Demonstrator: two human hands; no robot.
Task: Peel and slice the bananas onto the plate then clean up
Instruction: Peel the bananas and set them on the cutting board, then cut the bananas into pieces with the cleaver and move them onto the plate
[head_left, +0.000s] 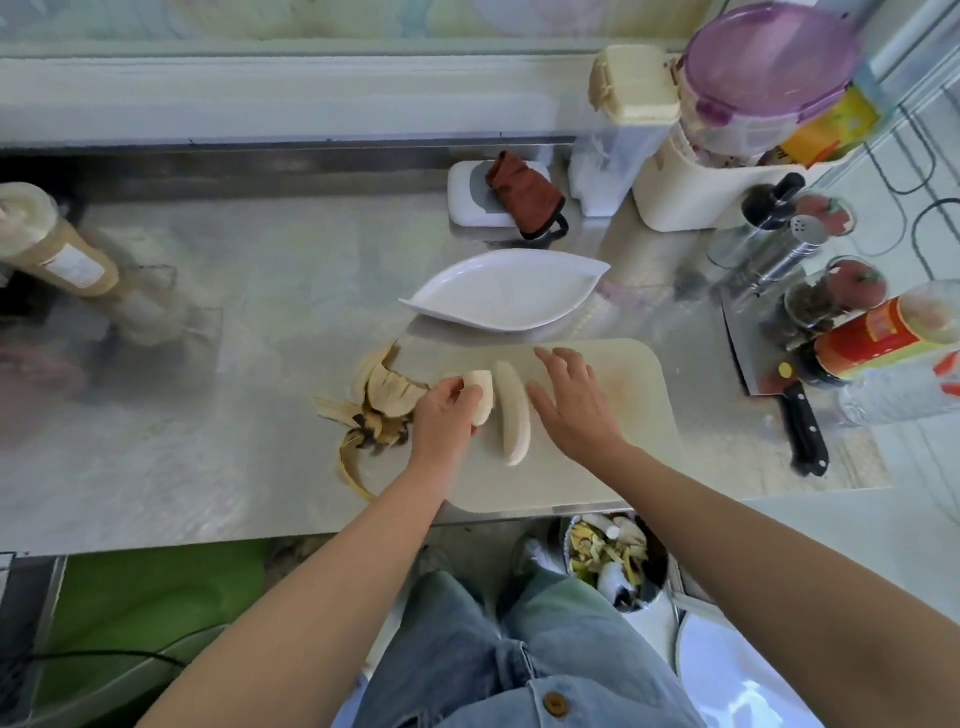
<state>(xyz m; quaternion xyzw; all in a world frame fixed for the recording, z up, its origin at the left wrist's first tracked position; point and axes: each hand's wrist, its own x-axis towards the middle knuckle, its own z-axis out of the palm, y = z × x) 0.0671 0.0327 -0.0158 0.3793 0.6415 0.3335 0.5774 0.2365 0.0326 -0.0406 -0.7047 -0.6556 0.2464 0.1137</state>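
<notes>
Both bananas (511, 410) are pale cream on a beige board (623, 415); the peels (382, 408) are yellow, blotched brown-black. The plate (498, 296) is plain white, the worktop (208, 415) dull silver. Near its right edge the knife (795, 405) has a black handle; the cloth (522, 192) at the back edge is rust-brown.

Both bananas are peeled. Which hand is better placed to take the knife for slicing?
The right hand. It is open and holds nothing, and the knife lies right of the cutting board, on its side. The left hand grips one peeled banana.
</notes>
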